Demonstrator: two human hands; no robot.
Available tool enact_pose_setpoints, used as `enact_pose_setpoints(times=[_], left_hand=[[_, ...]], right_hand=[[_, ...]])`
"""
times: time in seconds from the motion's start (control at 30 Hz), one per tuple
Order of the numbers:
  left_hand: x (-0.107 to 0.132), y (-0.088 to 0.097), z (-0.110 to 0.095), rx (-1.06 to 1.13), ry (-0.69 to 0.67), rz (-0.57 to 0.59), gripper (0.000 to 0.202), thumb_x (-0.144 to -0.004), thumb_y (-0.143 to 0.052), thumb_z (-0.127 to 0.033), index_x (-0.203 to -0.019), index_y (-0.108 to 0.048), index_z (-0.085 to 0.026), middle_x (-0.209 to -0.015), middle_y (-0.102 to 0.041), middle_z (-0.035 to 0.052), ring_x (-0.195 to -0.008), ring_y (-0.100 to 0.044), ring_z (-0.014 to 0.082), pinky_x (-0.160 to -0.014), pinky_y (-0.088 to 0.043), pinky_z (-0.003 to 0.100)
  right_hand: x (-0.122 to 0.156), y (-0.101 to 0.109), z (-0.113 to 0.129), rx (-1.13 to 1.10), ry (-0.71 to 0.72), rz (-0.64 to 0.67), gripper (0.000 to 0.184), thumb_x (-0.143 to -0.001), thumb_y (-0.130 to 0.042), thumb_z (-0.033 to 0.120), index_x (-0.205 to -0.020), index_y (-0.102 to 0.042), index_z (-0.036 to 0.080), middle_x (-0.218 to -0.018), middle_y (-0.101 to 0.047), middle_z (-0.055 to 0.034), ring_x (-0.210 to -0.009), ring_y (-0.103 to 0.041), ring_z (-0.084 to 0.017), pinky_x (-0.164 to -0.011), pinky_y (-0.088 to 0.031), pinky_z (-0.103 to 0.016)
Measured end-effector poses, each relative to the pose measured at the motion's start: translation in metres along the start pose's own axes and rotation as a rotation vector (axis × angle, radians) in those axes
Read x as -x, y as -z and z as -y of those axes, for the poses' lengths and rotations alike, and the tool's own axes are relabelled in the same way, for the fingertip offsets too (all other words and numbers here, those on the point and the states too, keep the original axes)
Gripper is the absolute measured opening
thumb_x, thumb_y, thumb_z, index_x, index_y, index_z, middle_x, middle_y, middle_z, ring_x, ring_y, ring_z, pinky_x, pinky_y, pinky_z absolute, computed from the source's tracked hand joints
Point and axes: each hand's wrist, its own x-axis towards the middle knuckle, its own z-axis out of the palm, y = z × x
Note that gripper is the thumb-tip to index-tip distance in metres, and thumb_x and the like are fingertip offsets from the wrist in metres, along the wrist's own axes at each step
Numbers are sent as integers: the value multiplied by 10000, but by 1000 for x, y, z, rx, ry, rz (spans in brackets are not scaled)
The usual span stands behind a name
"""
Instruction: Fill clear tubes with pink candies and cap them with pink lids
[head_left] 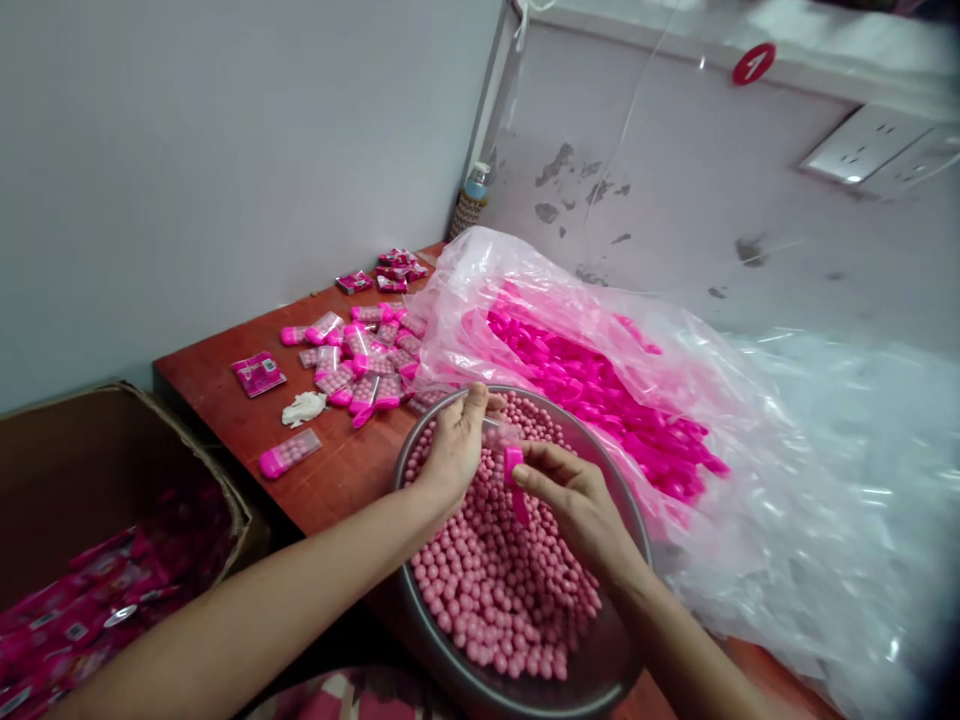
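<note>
Over a grey bowl (411,610) of round pink balls (480,590), my left hand (456,445) grips a small clear plastic tube (501,434). Part of the tube is hidden by that hand. My right hand (574,490) pinches a bright pink cap (513,465) between thumb and fingers at the tube's right end. A pink strap hangs down from the cap. Whether the cap is fully seated on the tube I cannot tell. To the left of the bowl, several filled tubes with pink caps (367,365) lie in a pile, and a single filled tube (290,453) lies nearer me.
A large clear plastic bag (480,260) behind the bowl holds loose pink caps (600,390). More clear plastic (832,480) covers the right side. Pink packets (259,374) and a white crumpled piece (304,408) lie on the red table (217,370). A cardboard box (240,515) of packets stands left.
</note>
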Motion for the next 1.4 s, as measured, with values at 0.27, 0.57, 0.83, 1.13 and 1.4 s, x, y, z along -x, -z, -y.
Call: enact_pose_setpoints(times=[0.27, 0.57, 0.83, 1.13, 1.4], left_hand=[[7, 9, -7, -14, 205, 415, 261, -739, -647, -328, -860, -677, -97, -785, -667, 45, -668, -599, 129, -632, -489, 240], [8, 23, -30, -762, -320, 572, 289, -823, -506, -134, -1093, -610, -133, -1082, -627, 92, -1017, -563, 205, -915, -417, 354], [-3, 17, -38, -1614, -937, 1288, 218, -836, -445, -46, -794, -657, -78, -822, -629, 124, -761, -582, 222, -625, -455, 320], [3, -19, 33, -1247, -596, 1357, 127, -800, -505, -70, -738, -601, -127, -823, -624, 81, -725, -583, 172, -636, -436, 272], [11, -4, 1, -479, 49, 1061, 126, -865, -446, -116, -980, -497, -125, -961, -651, 91, -860, -625, 143, -760, -473, 271]], right_hand=[[-4, 23, 2, -85, 31, -64, 192, -742, -676, 288, -901, -659, 182, -903, -668, -32, -742, -587, -137, -697, -462, -253], [9, 38, 5, 37, 145, -95, 212, -728, -683, 312, -916, -667, 217, -848, -662, -3, -749, -587, -146, -677, -471, -253], [26, 75, -29, 75, 157, -334, 219, -717, -691, 308, -920, -667, 227, -883, -650, 3, -817, -583, -150, -768, -455, -272], [29, 75, -37, -9, 168, -399, 193, -713, -692, 291, -897, -669, 238, -826, -648, 18, -723, -573, -124, -666, -456, -235], [29, 76, -37, -7, 154, -406, 225, -700, -699, 312, -904, -669, 221, -849, -647, 3, -765, -580, -143, -711, -456, -259]])
